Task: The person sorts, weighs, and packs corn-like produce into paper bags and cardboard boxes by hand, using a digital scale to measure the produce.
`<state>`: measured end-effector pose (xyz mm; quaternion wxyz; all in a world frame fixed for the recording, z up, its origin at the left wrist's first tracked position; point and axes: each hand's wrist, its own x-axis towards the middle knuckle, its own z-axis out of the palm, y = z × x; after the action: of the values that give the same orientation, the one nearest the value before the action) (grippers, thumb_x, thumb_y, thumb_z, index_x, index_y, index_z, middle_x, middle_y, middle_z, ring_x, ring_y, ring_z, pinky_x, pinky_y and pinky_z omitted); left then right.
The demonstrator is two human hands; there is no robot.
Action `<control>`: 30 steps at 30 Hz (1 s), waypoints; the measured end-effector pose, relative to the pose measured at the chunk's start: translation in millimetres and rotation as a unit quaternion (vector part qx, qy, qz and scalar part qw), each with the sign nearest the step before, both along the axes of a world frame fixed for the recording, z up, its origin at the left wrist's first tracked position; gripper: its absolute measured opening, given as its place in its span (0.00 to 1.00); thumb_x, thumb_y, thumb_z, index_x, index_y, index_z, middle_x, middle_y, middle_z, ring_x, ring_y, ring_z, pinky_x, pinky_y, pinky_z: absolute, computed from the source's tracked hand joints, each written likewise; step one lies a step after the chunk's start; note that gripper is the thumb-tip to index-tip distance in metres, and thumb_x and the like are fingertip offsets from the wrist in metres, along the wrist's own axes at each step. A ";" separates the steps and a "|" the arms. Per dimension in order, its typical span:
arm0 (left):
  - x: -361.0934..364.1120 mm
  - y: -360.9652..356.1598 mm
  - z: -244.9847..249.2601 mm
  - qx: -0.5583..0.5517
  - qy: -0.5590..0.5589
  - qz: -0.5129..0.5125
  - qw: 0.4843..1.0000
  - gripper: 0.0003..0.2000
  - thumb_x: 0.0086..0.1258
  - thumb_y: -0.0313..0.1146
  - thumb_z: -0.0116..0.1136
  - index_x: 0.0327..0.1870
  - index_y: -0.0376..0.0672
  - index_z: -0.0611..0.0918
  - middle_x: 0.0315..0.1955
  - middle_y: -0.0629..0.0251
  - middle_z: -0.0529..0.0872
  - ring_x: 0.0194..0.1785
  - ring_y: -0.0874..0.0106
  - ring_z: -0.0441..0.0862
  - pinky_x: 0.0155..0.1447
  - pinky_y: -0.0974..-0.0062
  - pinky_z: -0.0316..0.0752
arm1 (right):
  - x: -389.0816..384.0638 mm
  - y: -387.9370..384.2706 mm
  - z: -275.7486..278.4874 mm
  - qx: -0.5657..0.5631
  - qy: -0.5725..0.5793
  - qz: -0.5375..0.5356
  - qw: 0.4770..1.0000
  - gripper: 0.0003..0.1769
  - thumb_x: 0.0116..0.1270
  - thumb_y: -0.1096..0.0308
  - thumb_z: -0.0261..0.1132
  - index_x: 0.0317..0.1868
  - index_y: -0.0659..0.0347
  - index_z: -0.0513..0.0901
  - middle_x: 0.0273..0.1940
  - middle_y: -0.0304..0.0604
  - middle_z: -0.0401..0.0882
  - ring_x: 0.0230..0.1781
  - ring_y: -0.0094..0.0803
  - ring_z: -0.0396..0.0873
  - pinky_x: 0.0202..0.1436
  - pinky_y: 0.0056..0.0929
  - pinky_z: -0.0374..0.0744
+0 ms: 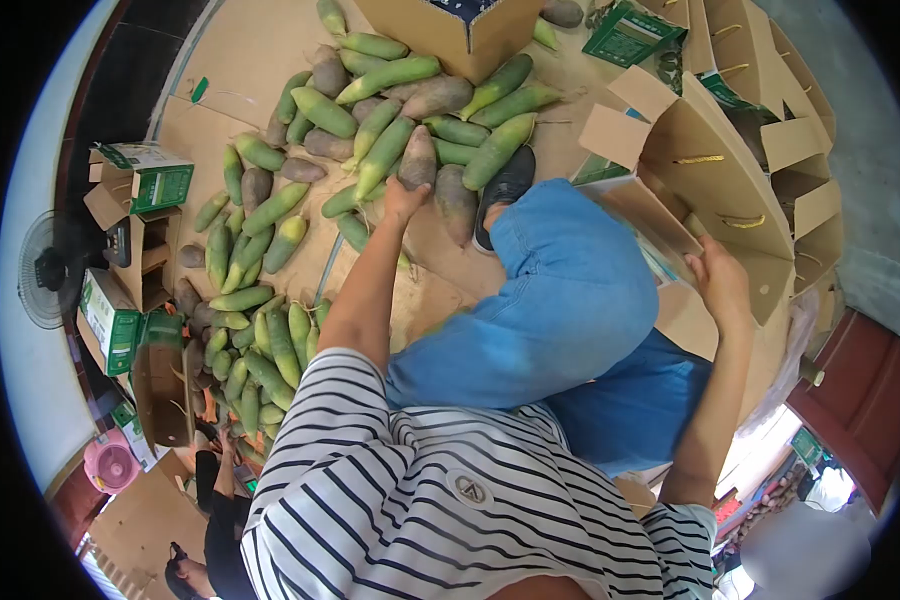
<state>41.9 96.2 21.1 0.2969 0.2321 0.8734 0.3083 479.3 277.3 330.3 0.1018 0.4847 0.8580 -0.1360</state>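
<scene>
My left hand (406,200) is closed around the lower end of a purplish-brown radish (419,158). Around it on the floor lie many green radishes (385,155) and several brownish ones, one of them a purplish radish (456,205) beside my shoe. At the right, the fingers of my right hand (720,283) are bent over the edge of an open cardboard carton (710,170) with yellow rope handles. Part of the carton's inside is hidden from me.
More cartons stand behind on the right, and a brown carton (460,35) is at the top. A green-and-white carton (110,310), a fan (48,268) and a pink fan (111,462) are at the left. Another person (220,520) works at lower left.
</scene>
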 end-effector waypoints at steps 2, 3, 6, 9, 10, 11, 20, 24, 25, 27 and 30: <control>1.4 9.7 -9.2 -0.030 -0.014 0.036 0.999 0.41 0.46 0.46 0.72 0.55 0.24 0.68 0.48 0.39 0.78 0.53 0.53 0.78 0.56 0.65 0.72 | 0.9 0.2 -1.5 -0.001 -0.006 -0.005 1.000 0.13 0.62 0.65 0.61 0.45 0.61 0.74 0.38 0.53 0.79 0.40 0.51 0.77 0.40 0.45 0.74; 3.2 13.0 -0.2 -0.049 0.008 0.029 0.998 0.40 0.46 0.46 0.72 0.54 0.24 0.70 0.47 0.39 0.79 0.52 0.53 0.79 0.55 0.65 0.73 | 1.3 0.7 -2.2 0.004 0.008 0.002 1.000 0.13 0.62 0.65 0.61 0.45 0.61 0.74 0.38 0.53 0.79 0.40 0.51 0.77 0.40 0.45 0.74; 9.2 10.3 34.3 -0.060 0.069 -0.018 0.996 0.35 0.46 0.48 0.71 0.48 0.26 0.75 0.41 0.45 0.83 0.45 0.54 0.81 0.50 0.65 0.76 | 5.9 -0.5 -4.3 0.015 0.039 0.007 0.999 0.13 0.62 0.65 0.61 0.45 0.61 0.74 0.38 0.53 0.79 0.41 0.51 0.77 0.41 0.45 0.74; 9.6 -0.3 52.6 -0.024 -0.139 0.009 0.990 0.29 0.49 0.51 0.69 0.40 0.30 0.80 0.33 0.56 0.84 0.34 0.65 0.82 0.39 0.66 0.77 | 8.9 2.5 -3.3 0.011 0.038 0.003 0.999 0.14 0.63 0.65 0.62 0.47 0.60 0.74 0.39 0.54 0.79 0.41 0.52 0.77 0.41 0.46 0.74; 12.9 -8.9 62.4 -0.047 -0.226 0.029 0.972 0.29 0.51 0.51 0.68 0.43 0.32 0.80 0.33 0.59 0.83 0.34 0.68 0.81 0.38 0.69 0.75 | 8.1 2.6 -2.4 0.006 0.035 0.002 0.999 0.13 0.63 0.65 0.61 0.46 0.60 0.74 0.39 0.54 0.79 0.41 0.52 0.77 0.41 0.46 0.74; 15.9 -18.0 72.3 -0.070 -0.311 0.051 0.946 0.29 0.52 0.50 0.68 0.46 0.34 0.79 0.34 0.62 0.83 0.34 0.72 0.80 0.36 0.71 0.74 | 7.4 2.7 -2.2 0.001 0.032 0.004 0.999 0.13 0.63 0.65 0.61 0.46 0.60 0.74 0.39 0.54 0.79 0.42 0.53 0.77 0.41 0.46 0.74; 94.5 13.3 222.2 0.253 -0.284 -0.095 0.920 0.29 0.58 0.34 0.64 0.60 0.33 0.69 0.50 0.61 0.77 0.52 0.72 0.74 0.56 0.74 0.69 | 24.1 -0.1 -21.9 0.051 0.081 0.038 0.995 0.11 0.62 0.67 0.61 0.44 0.60 0.73 0.38 0.53 0.79 0.42 0.53 0.77 0.41 0.45 0.75; 144.5 82.5 306.4 0.348 -0.141 -0.271 0.886 0.35 0.54 0.33 0.67 0.63 0.31 0.64 0.55 0.56 0.72 0.58 0.68 0.70 0.63 0.71 0.65 | 28.8 -4.6 -25.6 0.005 0.127 -0.027 0.992 0.12 0.68 0.63 0.49 0.41 0.61 0.75 0.37 0.50 0.80 0.42 0.49 0.78 0.41 0.43 0.76; 161.8 100.5 325.2 0.354 -0.151 -0.308 0.870 0.35 0.54 0.33 0.68 0.63 0.32 0.65 0.55 0.57 0.73 0.59 0.69 0.70 0.63 0.71 0.64 | 28.2 -4.5 -26.0 0.020 0.098 -0.010 0.995 0.11 0.66 0.67 0.50 0.40 0.61 0.77 0.35 0.52 0.80 0.41 0.49 0.78 0.41 0.44 0.75; 190.6 135.6 337.0 0.375 -0.013 -0.383 0.844 0.34 0.53 0.36 0.68 0.61 0.33 0.68 0.54 0.54 0.74 0.56 0.66 0.73 0.61 0.71 0.67 | 22.6 -2.2 -24.6 0.006 0.036 -0.010 0.999 0.11 0.64 0.69 0.50 0.40 0.62 0.78 0.36 0.53 0.81 0.41 0.48 0.79 0.41 0.44 0.77; 229.4 173.4 340.8 0.322 0.137 -0.486 0.801 0.32 0.53 0.38 0.68 0.59 0.35 0.71 0.52 0.50 0.76 0.54 0.61 0.75 0.59 0.70 0.68 | 14.3 -2.1 -23.2 0.004 -0.002 -0.035 0.999 0.12 0.61 0.71 0.54 0.40 0.62 0.83 0.39 0.50 0.83 0.42 0.46 0.81 0.41 0.42 0.79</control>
<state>271.3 269.6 361.8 0.1932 0.7485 0.5280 0.3516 493.6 275.2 307.1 0.0964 0.5151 0.8409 -0.1353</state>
